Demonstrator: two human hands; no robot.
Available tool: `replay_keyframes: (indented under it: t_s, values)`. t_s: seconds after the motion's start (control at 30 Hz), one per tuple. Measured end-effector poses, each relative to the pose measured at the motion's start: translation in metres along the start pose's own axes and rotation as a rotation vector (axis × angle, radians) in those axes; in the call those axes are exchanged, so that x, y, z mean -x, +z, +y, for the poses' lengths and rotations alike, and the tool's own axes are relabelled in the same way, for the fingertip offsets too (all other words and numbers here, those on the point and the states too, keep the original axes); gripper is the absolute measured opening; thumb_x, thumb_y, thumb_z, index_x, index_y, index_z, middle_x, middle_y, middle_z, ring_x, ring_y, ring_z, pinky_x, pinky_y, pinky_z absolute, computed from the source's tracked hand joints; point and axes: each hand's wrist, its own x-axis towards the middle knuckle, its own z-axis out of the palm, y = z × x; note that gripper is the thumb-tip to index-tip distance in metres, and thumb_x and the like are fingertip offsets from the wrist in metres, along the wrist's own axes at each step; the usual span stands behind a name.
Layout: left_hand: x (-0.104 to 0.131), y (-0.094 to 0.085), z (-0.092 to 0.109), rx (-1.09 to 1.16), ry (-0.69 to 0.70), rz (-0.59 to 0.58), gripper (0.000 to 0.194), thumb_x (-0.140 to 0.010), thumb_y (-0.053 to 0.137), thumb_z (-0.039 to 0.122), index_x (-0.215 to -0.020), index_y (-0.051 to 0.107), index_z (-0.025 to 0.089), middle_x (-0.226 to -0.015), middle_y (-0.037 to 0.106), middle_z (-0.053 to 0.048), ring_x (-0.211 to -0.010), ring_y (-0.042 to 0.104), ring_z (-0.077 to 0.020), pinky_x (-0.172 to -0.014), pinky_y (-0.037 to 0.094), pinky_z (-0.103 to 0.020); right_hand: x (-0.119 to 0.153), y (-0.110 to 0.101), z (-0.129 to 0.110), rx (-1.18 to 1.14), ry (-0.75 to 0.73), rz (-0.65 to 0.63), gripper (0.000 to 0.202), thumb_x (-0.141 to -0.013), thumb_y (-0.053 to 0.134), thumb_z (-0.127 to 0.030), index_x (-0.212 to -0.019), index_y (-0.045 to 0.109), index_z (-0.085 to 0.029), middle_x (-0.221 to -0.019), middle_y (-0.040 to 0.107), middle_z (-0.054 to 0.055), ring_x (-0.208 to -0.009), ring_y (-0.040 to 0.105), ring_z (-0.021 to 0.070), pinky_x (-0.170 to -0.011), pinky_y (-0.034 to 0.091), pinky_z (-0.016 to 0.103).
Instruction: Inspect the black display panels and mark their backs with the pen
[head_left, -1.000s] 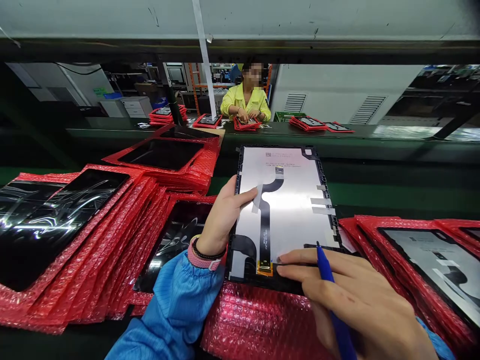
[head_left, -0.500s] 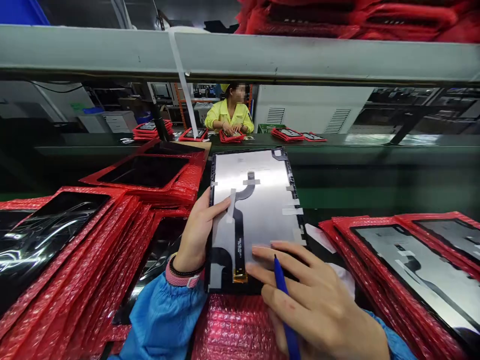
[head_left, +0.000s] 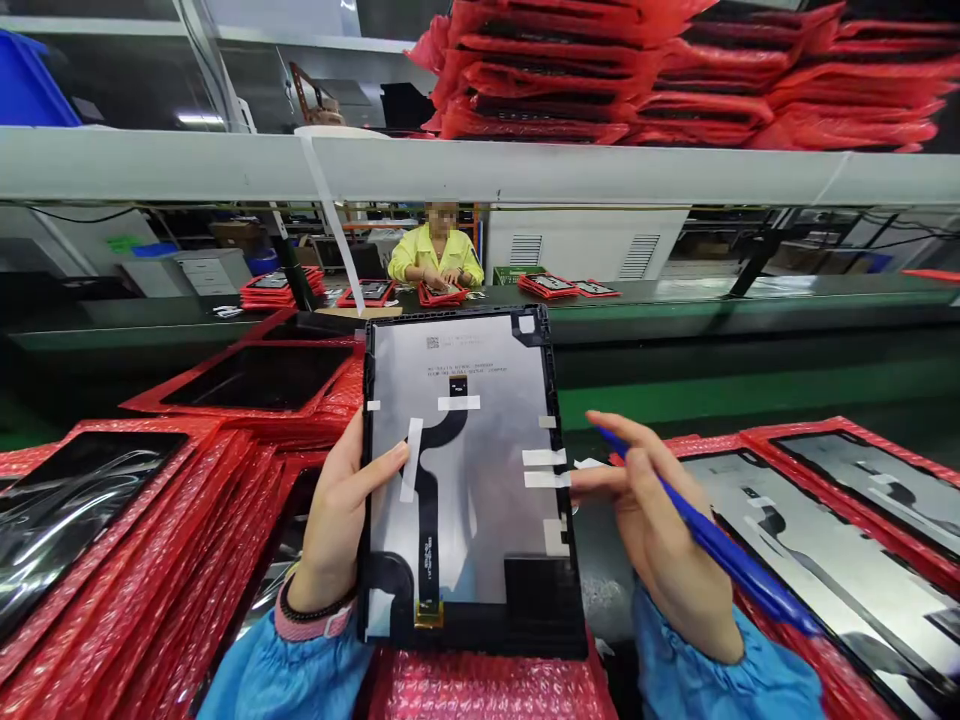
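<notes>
At your far left, a glossy black screen point(head_left: 82, 510) tops a stack of red bubble-wrap pouches point(head_left: 176, 560), whose layered edges slope close to your left wrist, so there's little room on that side. Your left hand point(head_left: 337, 525) grips the left edge of the display panel point(head_left: 480, 500), thumb flat on its back by a pale tape strip point(head_left: 410, 475) and the black ribbon cable point(head_left: 428, 540). The panel sits mid-view, tilted towards you, its bottom edge over another red pouch point(head_left: 487, 690). Beyond its top edge, space opens towards the far bench point(head_left: 652, 292). Your right hand point(head_left: 667, 530) closes its fingers around a blue pen-like tool point(head_left: 750, 570); one fingertip is right by the panel's right edge, and you can't tell whether it touches. Farther right, the tool's rear end overlaps your view of a second panel point(head_left: 855, 560), leaving only a narrow gap between the two panels.
</notes>
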Motion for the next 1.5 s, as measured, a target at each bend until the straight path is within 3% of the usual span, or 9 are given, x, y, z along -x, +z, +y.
replay_keyframes:
  t_s: [0.13, 0.33, 0.47, 0.63, 0.93, 1.03, 1.2, 1.33, 1.5]
  values:
    - [0.003, 0.000, -0.002, -0.006, -0.007, -0.001, 0.050, -0.076, 0.075, 0.021, -0.125, 0.065, 0.027, -0.124, 0.069, -0.001, -0.118, 0.062, -0.0252, -0.100, 0.049, -0.030, 0.001, 0.002, -0.002, -0.069, 0.111, -0.187, 0.029, -0.093, 0.055, -0.046, -0.107, 0.068, -0.023, -0.071, 0.073, 0.002, -0.072, 0.071, 0.0206, -0.071, 0.058, 0.032]
    - [0.002, -0.001, -0.007, 0.027, -0.016, -0.015, 0.050, -0.075, 0.077, 0.023, -0.124, 0.065, 0.026, -0.120, 0.071, -0.002, -0.117, 0.062, -0.0259, -0.100, 0.050, -0.032, 0.002, 0.002, -0.001, 0.105, 0.151, -0.189, 0.028, -0.088, 0.064, -0.044, -0.073, 0.062, -0.021, -0.065, 0.050, -0.003, -0.064, 0.047, 0.0121, -0.059, 0.037, 0.024]
    - [0.002, -0.002, -0.009, 0.055, -0.041, -0.037, 0.051, -0.076, 0.076, 0.023, -0.125, 0.064, 0.026, -0.120, 0.071, -0.002, -0.117, 0.063, -0.0262, -0.098, 0.051, -0.033, 0.001, 0.002, -0.004, 0.176, 0.085, -0.211, 0.029, -0.093, 0.057, -0.043, -0.074, 0.058, -0.021, -0.062, 0.040, -0.005, -0.058, 0.034, 0.0104, -0.054, 0.026, 0.026]
    - [0.001, -0.002, -0.011, 0.051, -0.031, -0.037, 0.049, -0.075, 0.077, 0.023, -0.123, 0.065, 0.027, -0.117, 0.072, -0.002, -0.115, 0.064, -0.0256, -0.098, 0.051, -0.032, 0.003, 0.004, -0.009, 0.295, 0.031, -0.182, 0.026, -0.093, 0.054, -0.040, -0.077, 0.060, -0.021, -0.060, 0.040, -0.006, -0.055, 0.032, 0.0102, -0.051, 0.024, 0.027]
    - [-0.001, -0.002, -0.010, 0.059, -0.063, -0.050, 0.052, -0.074, 0.078, 0.025, -0.124, 0.064, 0.028, -0.119, 0.071, -0.001, -0.114, 0.064, -0.0239, -0.094, 0.052, -0.028, 0.004, 0.002, 0.004, 0.005, 0.079, -0.224, 0.018, -0.094, 0.055, -0.034, -0.089, 0.070, -0.026, -0.077, 0.063, -0.002, -0.078, 0.058, 0.0147, -0.072, 0.042, 0.024]
    - [-0.001, -0.001, -0.011, 0.046, -0.037, -0.045, 0.050, -0.075, 0.077, 0.025, -0.123, 0.065, 0.028, -0.117, 0.072, 0.000, -0.113, 0.065, -0.0227, -0.093, 0.053, -0.027, 0.004, 0.002, 0.001, 0.031, 0.053, -0.196, 0.018, -0.091, 0.058, -0.036, -0.087, 0.070, -0.024, -0.067, 0.055, -0.003, -0.066, 0.052, 0.0131, -0.063, 0.039, 0.024]
    - [0.004, 0.002, -0.009, -0.058, 0.057, -0.024, 0.044, -0.074, 0.078, 0.025, -0.117, 0.068, 0.026, -0.111, 0.073, 0.000, -0.107, 0.067, -0.0206, -0.089, 0.053, -0.023, 0.002, 0.009, -0.014, 0.203, 0.111, -0.208, 0.020, -0.085, 0.060, -0.033, -0.071, 0.052, -0.020, -0.052, 0.027, -0.009, -0.050, 0.020, 0.0088, -0.048, 0.019, 0.025]
    - [0.008, 0.001, -0.009, -0.186, 0.110, -0.034, 0.041, -0.077, 0.075, 0.028, -0.118, 0.066, 0.025, -0.110, 0.073, -0.001, -0.094, 0.070, -0.0184, -0.079, 0.055, -0.022, -0.002, 0.014, -0.014, 0.323, 0.100, -0.174, 0.027, -0.082, 0.058, -0.034, -0.066, 0.040, -0.022, -0.050, 0.025, -0.011, -0.049, 0.018, 0.0078, -0.047, 0.018, 0.024]
    - [0.009, 0.003, -0.008, -0.313, 0.200, -0.038, 0.030, -0.079, 0.072, 0.030, -0.107, 0.066, 0.020, -0.091, 0.075, -0.001, -0.075, 0.070, -0.0149, -0.066, 0.055, -0.020, -0.010, 0.015, 0.002, 0.416, 0.032, -0.106, 0.030, -0.083, 0.057, -0.040, -0.064, 0.042, -0.022, -0.046, 0.032, -0.010, -0.044, 0.027, 0.0080, -0.047, 0.026, 0.023]
